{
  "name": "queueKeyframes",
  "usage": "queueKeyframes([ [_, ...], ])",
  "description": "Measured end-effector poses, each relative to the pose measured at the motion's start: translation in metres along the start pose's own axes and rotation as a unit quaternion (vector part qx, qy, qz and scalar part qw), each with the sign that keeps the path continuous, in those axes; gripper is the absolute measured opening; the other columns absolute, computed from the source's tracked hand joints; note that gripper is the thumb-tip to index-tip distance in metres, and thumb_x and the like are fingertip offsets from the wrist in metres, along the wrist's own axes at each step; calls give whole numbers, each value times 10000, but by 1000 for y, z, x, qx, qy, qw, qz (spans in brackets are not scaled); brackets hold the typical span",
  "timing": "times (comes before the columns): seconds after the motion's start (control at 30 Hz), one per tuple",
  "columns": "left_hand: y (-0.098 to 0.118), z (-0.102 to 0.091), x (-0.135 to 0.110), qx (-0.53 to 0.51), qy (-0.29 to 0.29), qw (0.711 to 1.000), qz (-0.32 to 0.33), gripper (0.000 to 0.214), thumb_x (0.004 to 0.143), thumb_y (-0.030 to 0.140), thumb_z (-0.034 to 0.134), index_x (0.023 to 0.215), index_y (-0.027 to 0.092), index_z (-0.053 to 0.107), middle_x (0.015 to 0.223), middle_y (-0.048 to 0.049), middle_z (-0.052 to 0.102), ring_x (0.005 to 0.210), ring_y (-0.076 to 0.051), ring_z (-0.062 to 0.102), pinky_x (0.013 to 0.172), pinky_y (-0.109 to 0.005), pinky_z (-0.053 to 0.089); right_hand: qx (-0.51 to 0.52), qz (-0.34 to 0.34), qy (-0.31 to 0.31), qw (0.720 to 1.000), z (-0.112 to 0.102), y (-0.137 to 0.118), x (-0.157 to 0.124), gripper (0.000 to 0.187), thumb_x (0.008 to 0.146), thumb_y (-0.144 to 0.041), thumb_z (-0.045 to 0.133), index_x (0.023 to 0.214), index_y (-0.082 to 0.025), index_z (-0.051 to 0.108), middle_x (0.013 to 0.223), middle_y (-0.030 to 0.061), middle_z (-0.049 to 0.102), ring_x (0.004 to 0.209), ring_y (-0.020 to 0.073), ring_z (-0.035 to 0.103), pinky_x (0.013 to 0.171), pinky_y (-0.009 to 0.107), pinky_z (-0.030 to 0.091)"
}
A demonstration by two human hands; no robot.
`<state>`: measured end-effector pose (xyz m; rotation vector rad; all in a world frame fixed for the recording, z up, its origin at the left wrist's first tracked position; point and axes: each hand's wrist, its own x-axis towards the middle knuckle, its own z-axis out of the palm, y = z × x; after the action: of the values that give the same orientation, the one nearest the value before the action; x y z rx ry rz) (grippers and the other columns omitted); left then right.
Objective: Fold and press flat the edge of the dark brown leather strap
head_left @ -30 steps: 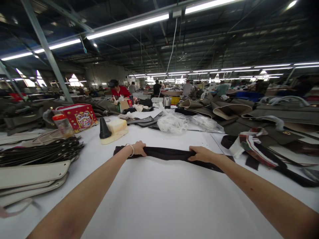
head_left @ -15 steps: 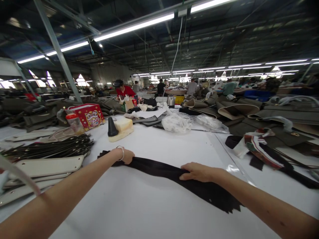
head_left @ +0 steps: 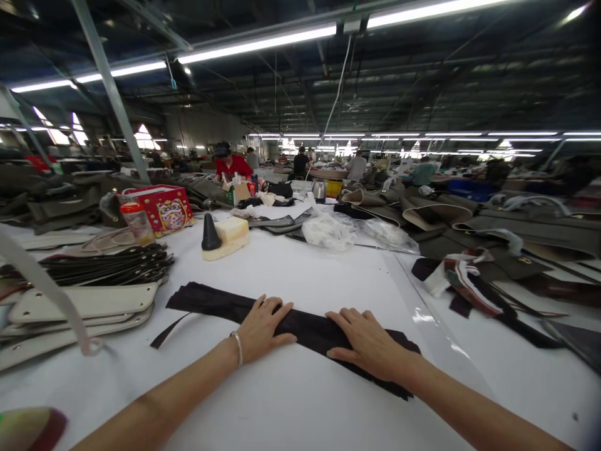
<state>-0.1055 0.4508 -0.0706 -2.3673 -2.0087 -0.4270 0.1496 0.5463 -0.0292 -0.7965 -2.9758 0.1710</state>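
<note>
A bundle of dark fabric strips (head_left: 310, 327) lies across the white tabletop in front of me, its layered ends fanned out at both sides. One loose strip (head_left: 169, 332) sticks out from the left part of the bundle toward me. My left hand (head_left: 263, 329), with a bracelet at the wrist, rests on the middle of the bundle, fingers spread over it and thumb along the near edge. Farther right, my right hand (head_left: 366, 341) lies on the bundle too, palm down with its fingers apart.
At left are stacked pale straps (head_left: 84, 302), a pile of dark straps (head_left: 107, 266), a red box (head_left: 164, 213) and a jar (head_left: 138, 222). A black cone (head_left: 211, 233) stands by a yellowish block (head_left: 233, 233). Plastic bags (head_left: 328, 230) and grey-brown bags (head_left: 530, 228) lie beyond.
My left hand has moved right along the bundle, closer to my right hand, and its fingers have spread out. The bundle now lies flatter and wider, with a loose strip showing at left.
</note>
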Motion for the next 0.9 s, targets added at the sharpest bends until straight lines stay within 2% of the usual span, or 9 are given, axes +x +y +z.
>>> queueKeyframes([
  [0.07,-3,5,2,1,12,1000,15,630,852,623,425,1342,227,402,1250,-117,489,1225,-269,418,1134,-517,222,-33,-11,36,999,10,-3,-8,584,893,-536,543,1346,-224,345,1142,89,511,1032,296,471,899,497,372],
  [0.2,-5,9,6,5,17,999,35,530,893,555,396,1321,243,428,1233,-107,485,1183,-268,425,1071,-479,335,-83,-24,88,992,24,1,-12,447,937,-430,507,1312,-221,383,1078,79,513,964,272,477,859,455,396],
  [0.37,0,8,7,11,21,999,29,538,890,554,403,1310,221,453,1212,-121,493,1158,-282,440,1040,-488,371,-83,-32,93,992,19,7,-15,373,943,-451,484,1259,-259,439,1037,55,524,943,265,484,847,448,399],
  [0.5,3,3,5,17,22,999,32,606,872,601,400,1359,240,402,1261,-115,490,1199,-275,436,1096,-503,308,-68,-34,97,992,8,1,-24,480,931,-468,508,1339,-262,362,1166,78,509,1040,278,475,921,486,374],
  [0.6,8,1,4,23,20,999,38,521,929,521,328,1401,302,325,1367,-77,448,1282,-231,388,1144,-489,236,-47,-22,97,994,2,-9,-27,447,934,-378,539,1337,-279,372,1187,77,515,1064,273,480,930,495,379],
  [0.67,14,3,5,22,7,998,57,501,953,478,288,1431,339,235,1468,-25,363,1361,-197,296,1170,-473,186,-42,-24,98,994,1,-15,-25,446,938,-314,538,1348,-291,363,1233,79,512,1101,272,472,943,509,379],
  [0.77,22,8,7,15,-31,995,89,560,948,513,260,1456,306,142,1538,7,223,1422,-186,156,1188,-484,120,-40,-51,90,994,7,-22,-16,534,940,-328,535,1407,-296,278,1380,82,432,1240,290,382,1047,595,277],
  [0.9,24,13,9,8,-56,994,89,604,940,550,216,1458,248,145,1535,-18,210,1423,-192,150,1185,-502,121,-55,-60,47,996,23,-22,-6,540,959,-413,478,1429,-272,254,1456,83,356,1325,318,291,1090,666,180],
])
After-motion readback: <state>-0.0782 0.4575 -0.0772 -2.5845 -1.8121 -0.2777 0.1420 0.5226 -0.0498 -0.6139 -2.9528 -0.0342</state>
